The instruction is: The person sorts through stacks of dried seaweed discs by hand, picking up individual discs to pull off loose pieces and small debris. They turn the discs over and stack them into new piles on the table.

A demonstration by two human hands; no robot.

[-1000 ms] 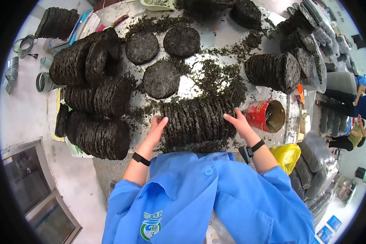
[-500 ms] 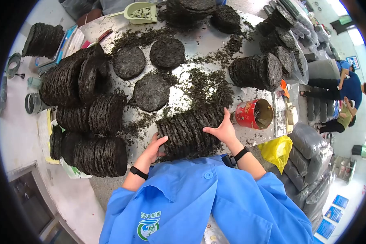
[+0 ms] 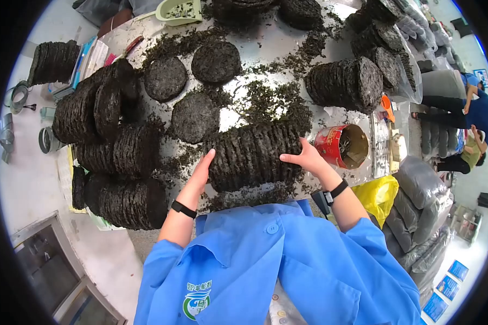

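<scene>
- Right now the person in the blue coat presses a row of dark pressed tea cakes (image 3: 253, 156) between both palms; the row lies on its side on the steel table (image 3: 287, 46), directly in front of the person's chest.
- Flat against the row's left end sits the left hand (image 3: 202, 169), fingers straight and together, acting as a stop so the discs cannot fan out.
- At the row's right end, the right hand (image 3: 305, 160) pushes inward with fingers spread wide over the last cake; neither hand curls around anything, the grip is pure squeeze from both ends.
- Just right of the row, almost touching the right hand, a red tin can (image 3: 341, 146) lies tipped over with its open mouth facing right.
- Behind the row, three single cakes (image 3: 194, 116) lie flat among loose tea crumbs (image 3: 271, 103), apparently spread out apart from the stacks.
- Left of the row, several more rolled stacks of cakes (image 3: 127, 203) rest on their edges, packed side by side so they prop each other up.
- Far behind and right of the row, another sideways stack (image 3: 346, 84) sits alone near bagged goods.
- Below right of the row, a yellow plastic bag (image 3: 377, 197) hangs by the table edge.
- Well off to the right of the row, other people sit or crouch on the floor.
</scene>
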